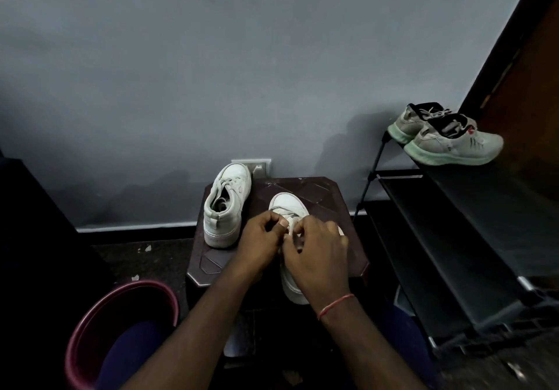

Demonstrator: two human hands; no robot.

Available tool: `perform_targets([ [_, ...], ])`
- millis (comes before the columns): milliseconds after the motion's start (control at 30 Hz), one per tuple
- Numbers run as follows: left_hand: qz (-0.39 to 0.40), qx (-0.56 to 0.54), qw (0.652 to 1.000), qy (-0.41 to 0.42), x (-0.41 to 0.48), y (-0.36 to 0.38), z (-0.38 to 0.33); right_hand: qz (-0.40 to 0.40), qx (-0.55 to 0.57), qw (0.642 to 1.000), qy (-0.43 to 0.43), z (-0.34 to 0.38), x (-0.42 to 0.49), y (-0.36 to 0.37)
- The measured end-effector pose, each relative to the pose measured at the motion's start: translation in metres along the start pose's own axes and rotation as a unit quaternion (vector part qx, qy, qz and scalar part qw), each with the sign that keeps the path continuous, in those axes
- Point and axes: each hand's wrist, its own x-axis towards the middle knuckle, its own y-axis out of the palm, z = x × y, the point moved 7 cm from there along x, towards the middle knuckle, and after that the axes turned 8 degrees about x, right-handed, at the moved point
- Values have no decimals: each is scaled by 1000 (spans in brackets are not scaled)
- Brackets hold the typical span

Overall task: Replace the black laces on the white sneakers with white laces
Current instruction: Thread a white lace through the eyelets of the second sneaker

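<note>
Maroon bucket [121, 326] at frame's 7 o'clock. Dark stool [326, 196] low centre. First white sneaker [225, 208] at its 10 o'clock, toe to wall. Left hand [260, 238], fingers curled, pinches white lace [292, 225] on second sneaker [287, 203], stool's 3 o'clock. Right hand [317, 253] pinches it likewise. Grey trainers [453, 144] on rack [453, 238], frame's 2 o'clock.

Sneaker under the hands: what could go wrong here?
The heel of the sneaker seems to overhang the near edge of the stool, so a hard pull on the white lace by the left hand and right hand could tip it off. The other sneaker stands by the left edge; a forearm could knock it down.
</note>
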Motion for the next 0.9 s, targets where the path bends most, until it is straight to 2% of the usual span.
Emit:
perform_targets([
  [133, -33, -18, 999, 20, -1, -13, -13, -10, -56, 998, 15, -3, 1, 4],
  [200, -51, -116, 992, 6, -4, -18, -25, -13, -54, 998, 9, 0, 1, 5],
  [333, 1, -314, 949, 16, -15, -23, -63, 1, -15, 1000, 2, 2, -3, 4],
  [400, -5, -357, 934, 13, -17, -29, -67, 4, -1, 1000, 7, -1, -5, 5],
  [433, -23, -344, 939, 11, -18, -34, -65, -2, -7, 1000, 3, -2, -5, 5],
  [467, -50, -284, 957, 19, -17, -39, -59, -9, -17, 1000, -1, -1, -4, 5],
  [500, -77, -180, 980, 34, -16, -43, -54, -5, -29, 1000, 1, 0, -2, 6],
  [567, -79, 68, 993, 55, -12, -41, -40, 30, -47, 998, 13, 1, 2, 9],
  [633, 3, 272, 961, 56, -9, -23, -30, 53, -68, 996, 19, 2, 5, 10],
  [733, 96, 457, 882, 59, -8, -4, -35, 62, -76, 995, 25, 3, 5, 9],
  [833, 186, 546, 815, 50, -2, -3, -43, 59, -76, 995, 27, 1, 5, 10],
  [900, 273, 521, 807, 48, -2, -4, -31, 54, -74, 995, 28, 0, 5, 9],
])
